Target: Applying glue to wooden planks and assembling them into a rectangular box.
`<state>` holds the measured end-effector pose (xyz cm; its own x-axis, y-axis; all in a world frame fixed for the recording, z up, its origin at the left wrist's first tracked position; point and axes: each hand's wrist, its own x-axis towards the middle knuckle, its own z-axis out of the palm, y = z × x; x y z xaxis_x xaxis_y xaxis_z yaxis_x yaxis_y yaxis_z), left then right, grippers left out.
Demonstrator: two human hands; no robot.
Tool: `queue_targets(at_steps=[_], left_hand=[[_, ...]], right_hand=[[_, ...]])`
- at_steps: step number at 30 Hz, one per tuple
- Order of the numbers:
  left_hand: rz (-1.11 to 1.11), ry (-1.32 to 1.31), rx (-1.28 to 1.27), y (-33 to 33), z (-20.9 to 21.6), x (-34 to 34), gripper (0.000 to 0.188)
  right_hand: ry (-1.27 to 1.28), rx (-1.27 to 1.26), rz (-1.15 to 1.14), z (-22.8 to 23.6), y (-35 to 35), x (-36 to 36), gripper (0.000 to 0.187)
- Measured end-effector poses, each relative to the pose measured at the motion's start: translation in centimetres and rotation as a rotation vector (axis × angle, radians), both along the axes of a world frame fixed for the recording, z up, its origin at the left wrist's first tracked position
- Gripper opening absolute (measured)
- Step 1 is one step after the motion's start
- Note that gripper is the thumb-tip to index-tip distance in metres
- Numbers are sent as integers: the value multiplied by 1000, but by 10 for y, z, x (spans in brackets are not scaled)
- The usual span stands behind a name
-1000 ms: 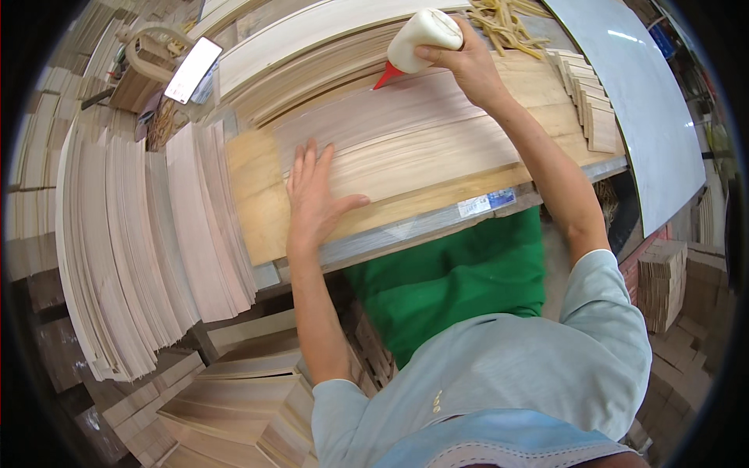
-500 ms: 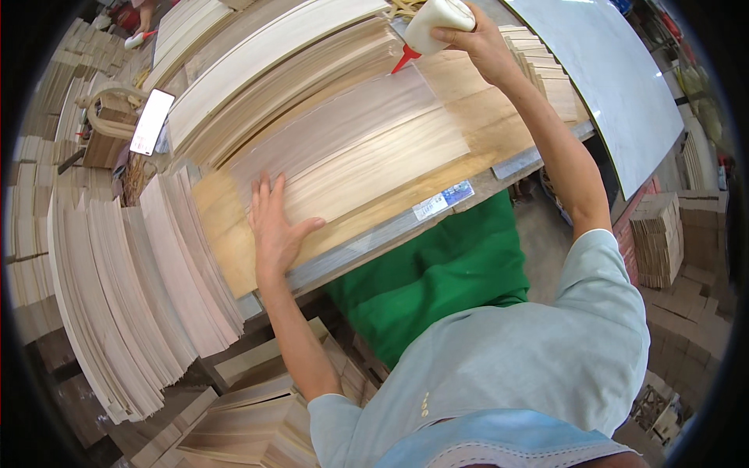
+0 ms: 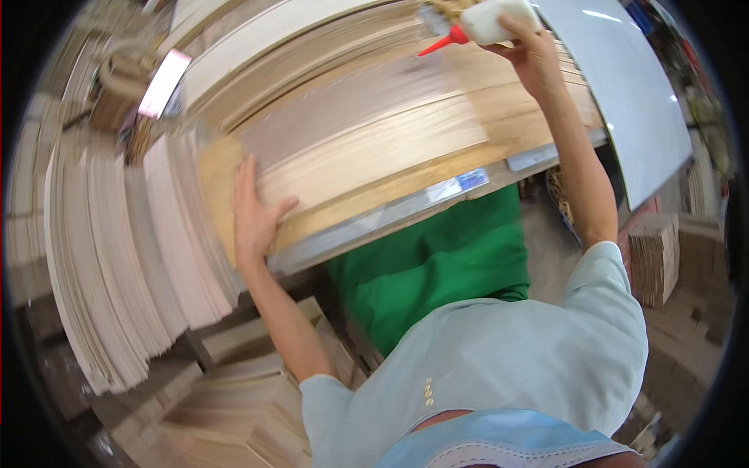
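Observation:
My right hand (image 3: 532, 58) is wrapped round a white glue bottle (image 3: 493, 22) with a red nozzle (image 3: 445, 40). The bottle is tilted, its tip close to the far edge of a thin wooden panel (image 3: 374, 148) near the panel's far right corner. A thin whitish line, like glue, runs along that far edge. The panel has a greyish strip at the back and paler strips in front, and lies on a yellowish board (image 3: 515, 105). At the panel's left end rests my left hand (image 3: 256, 210), fingers stretched out, thumb apart, holding nothing.
Stacked thin wooden slats (image 3: 187, 226) stand left of the board, and more long slats (image 3: 312, 47) lie behind it. A lit phone (image 3: 165, 84) sits at the far left. A whitish sheet (image 3: 624, 93) slopes at the right. Green cloth (image 3: 445, 265) hangs below the table edge.
My right hand has swung the bottle to the right and tipped it flatter. My left hand has slid slightly off the panel toward its left end. The whole view has shifted a little.

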<state>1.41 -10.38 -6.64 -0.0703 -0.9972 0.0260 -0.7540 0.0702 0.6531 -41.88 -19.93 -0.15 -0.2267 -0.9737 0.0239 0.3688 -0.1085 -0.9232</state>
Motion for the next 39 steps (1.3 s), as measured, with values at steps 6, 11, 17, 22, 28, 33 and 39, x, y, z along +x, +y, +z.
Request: queue_targets(at_steps=[6,11,17,22,28,33,39], left_hand=[[25,127,100,-6,-9,15,98],[26,197,49,-6,-17,19,103],[28,276,7,-7,-13,15,108],[23,273,9,-7,-17,18,108],[34,258,31,-7,-13,15,108],[36,259,39,-9,-15,15,107],[28,222,62,-6,-10,13,105]], right_hand=[[85,-123,348,-32,12,93,42],[22,-137,439,-40,11,197,48],[189,-207,465,-55,5,240,55],[227,-190,460,-49,11,250,58],[295,-203,470,-50,14,251,60],[364,-231,466,-51,14,247,59],[390,-228,465,-38,16,217,58]])
